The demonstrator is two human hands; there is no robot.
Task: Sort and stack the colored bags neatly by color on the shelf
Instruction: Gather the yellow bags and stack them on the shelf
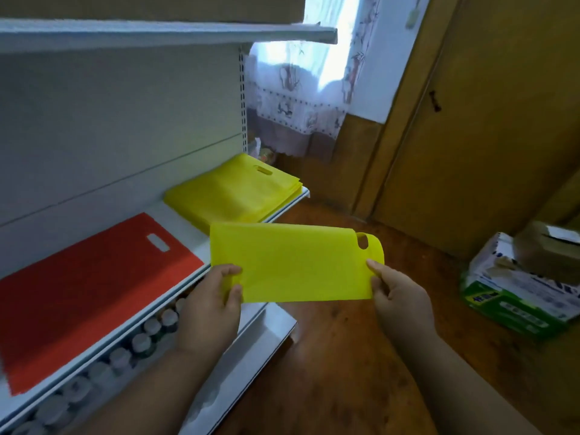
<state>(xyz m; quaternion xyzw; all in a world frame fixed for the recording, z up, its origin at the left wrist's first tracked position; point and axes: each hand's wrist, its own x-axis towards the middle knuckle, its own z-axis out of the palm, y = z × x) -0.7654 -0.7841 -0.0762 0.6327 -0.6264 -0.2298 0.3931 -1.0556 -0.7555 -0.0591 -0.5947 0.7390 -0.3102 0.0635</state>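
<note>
I hold a yellow bag (pixel 295 262) in the air just off the shelf's front edge, its far edge folded over near the handle hole. My left hand (pixel 210 306) pinches its left lower corner and my right hand (pixel 398 296) pinches its right edge. On the white shelf (pixel 188 221) lies a stack of yellow bags (pixel 232 193) at the right end. A flat red bag (pixel 88 293) lies to its left, handle hole towards the back.
Below the shelf a lower shelf holds a row of several capped bottles (pixel 141 340). An upper shelf (pixel 169 32) juts out overhead. On the wooden floor at the right stands an open green and white carton (pixel 518 290). Wooden doors and a curtained window lie beyond.
</note>
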